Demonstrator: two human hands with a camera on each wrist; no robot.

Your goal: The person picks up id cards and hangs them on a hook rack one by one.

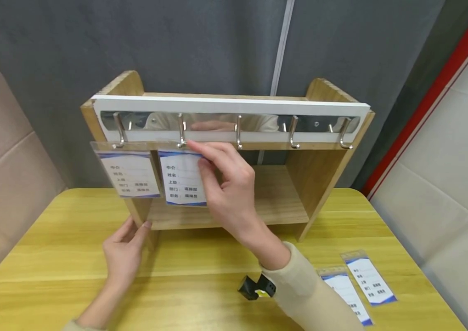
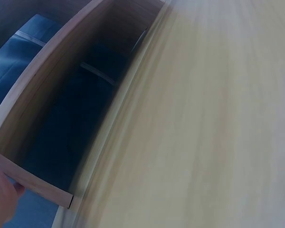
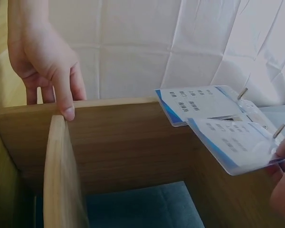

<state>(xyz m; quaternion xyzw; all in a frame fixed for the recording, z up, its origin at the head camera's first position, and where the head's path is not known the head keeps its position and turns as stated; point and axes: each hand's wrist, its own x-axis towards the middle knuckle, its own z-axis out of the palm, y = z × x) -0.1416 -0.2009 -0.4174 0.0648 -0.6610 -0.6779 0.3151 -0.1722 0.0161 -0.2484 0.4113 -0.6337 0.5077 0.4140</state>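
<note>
A wooden shelf rack [image 1: 329, 179] bears a strip of metal hooks across its front. From its leftmost hook hangs a clear-sleeved name badge [image 1: 132, 177] with blue edges. A second name badge [image 1: 182, 179] is at the second hook [image 1: 182, 131], its upper right part pinched between thumb and index finger of my right hand [image 1: 231, 186]. In the right wrist view, that hand [image 3: 284, 175] shows at the right edge, beside the hook tip. My left hand [image 1: 124, 253] holds the rack's left side panel [image 3: 118, 103] low down, thumb at the front edge.
Two more name badges [image 1: 370, 280] [image 1: 347, 294] lie on the yellow wood-grain table [image 1: 200, 276], right of the rack. Three further hooks [image 1: 293, 133] on the right carry nothing. Behind stands a grey curtain [image 1: 209, 46], with white cloth [image 1: 457, 184] at the right side.
</note>
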